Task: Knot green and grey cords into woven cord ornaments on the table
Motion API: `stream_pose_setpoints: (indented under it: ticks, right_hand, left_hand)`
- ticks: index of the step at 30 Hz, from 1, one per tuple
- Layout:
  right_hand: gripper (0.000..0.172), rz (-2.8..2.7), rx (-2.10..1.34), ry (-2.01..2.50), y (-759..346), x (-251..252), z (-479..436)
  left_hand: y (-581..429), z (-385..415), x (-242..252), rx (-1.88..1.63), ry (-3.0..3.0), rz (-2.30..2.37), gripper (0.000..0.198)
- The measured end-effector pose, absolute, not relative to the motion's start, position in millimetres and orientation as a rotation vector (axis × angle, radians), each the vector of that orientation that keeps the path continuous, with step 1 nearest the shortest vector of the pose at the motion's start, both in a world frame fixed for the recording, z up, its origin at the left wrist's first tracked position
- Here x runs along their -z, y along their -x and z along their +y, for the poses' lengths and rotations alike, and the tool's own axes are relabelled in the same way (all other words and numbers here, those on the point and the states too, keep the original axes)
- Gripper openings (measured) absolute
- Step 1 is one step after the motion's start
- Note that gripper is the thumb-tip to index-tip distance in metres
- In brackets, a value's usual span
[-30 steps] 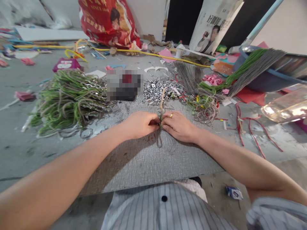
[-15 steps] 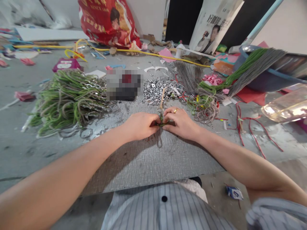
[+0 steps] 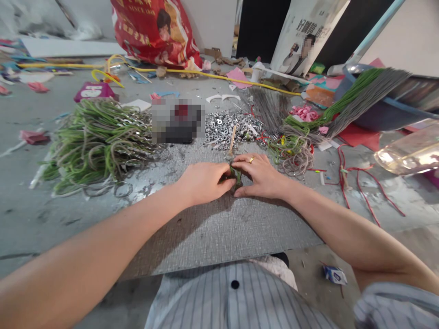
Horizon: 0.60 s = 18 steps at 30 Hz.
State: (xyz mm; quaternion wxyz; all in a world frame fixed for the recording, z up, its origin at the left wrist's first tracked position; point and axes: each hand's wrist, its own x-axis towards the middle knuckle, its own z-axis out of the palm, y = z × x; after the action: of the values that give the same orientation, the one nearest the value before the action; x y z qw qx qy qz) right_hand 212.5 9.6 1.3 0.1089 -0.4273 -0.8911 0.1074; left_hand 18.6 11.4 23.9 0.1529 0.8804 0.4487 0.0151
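Observation:
Close together above the grey board (image 3: 219, 233), both hands work on a short green and grey cord (image 3: 236, 176). My left hand (image 3: 207, 182) is closed, thumb and fingers pinching the cord from the left. From the right, my right hand (image 3: 259, 177), with a gold ring on one finger, has its fingertips and thumb curled around the cord. Fingers hide much of the cord, so any knot in it cannot be made out. Just beyond the hands lies a thin wooden stick (image 3: 232, 139), its far end on a heap of small metal rings (image 3: 219, 123).
At left lies a pile of green and grey cords (image 3: 92, 141) with metal ends. Loose cords (image 3: 295, 155), red strings (image 3: 343, 173), a clear bottle (image 3: 408, 151) and a blue basin (image 3: 363, 100) occupy the right. A red bag (image 3: 154, 32) stands behind a yellow cable (image 3: 206, 74).
My right thumb has moved lower, away from the right fingers. My left fingertips have shifted slightly right. More green cord shows between the hands, and the loop hanging below them is no longer visible.

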Motion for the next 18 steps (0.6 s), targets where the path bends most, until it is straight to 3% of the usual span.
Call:
stream_pose_setpoints:
  ticks: [8, 18]
  right_hand:
    - [0.072, -2.717, -0.403, 1.204, -217.8, -11.1, 11.1]
    - [0.028, -2.588, -0.309, 1.035, -224.4, -9.9, 14.4]
  left_hand:
    - [-20.4, 6.1, -20.5, -0.033, -2.536, 1.358, 0.032]
    - [-19.2, 7.5, -23.9, 0.012, -2.511, 1.317, 0.033]
